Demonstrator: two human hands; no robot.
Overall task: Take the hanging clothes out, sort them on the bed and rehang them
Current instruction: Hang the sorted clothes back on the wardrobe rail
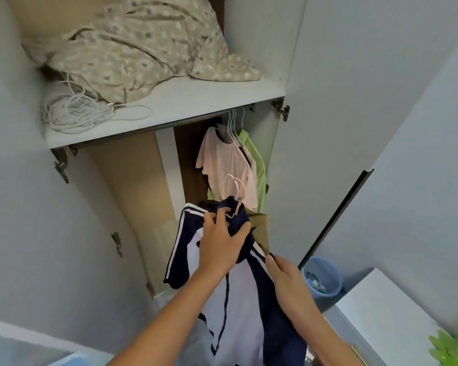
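The wardrobe stands open, its upper shelf carrying a crumpled patterned duvet and a coil of white cord; below the shelf the rail bears garments at its right end only, a pale pink T-shirt in front and a lime green shirt behind it, each on a white hanger. The rest of the hanging space looks bare, so the emptying seems well under way but not finished. In front of the opening a navy and white track jacket is held clear of the rail, together with what looks like a tan garment tucked behind it. The left hand has its fingers closed around the jacket's collar and the neck of its white hanger, whose hook points up freely. The right hand pinches the jacket's shoulder edge. By my reading, the pink and green pieces are yet to come out, and the sorting on the bed, which is out of view, and the rehanging all remain.
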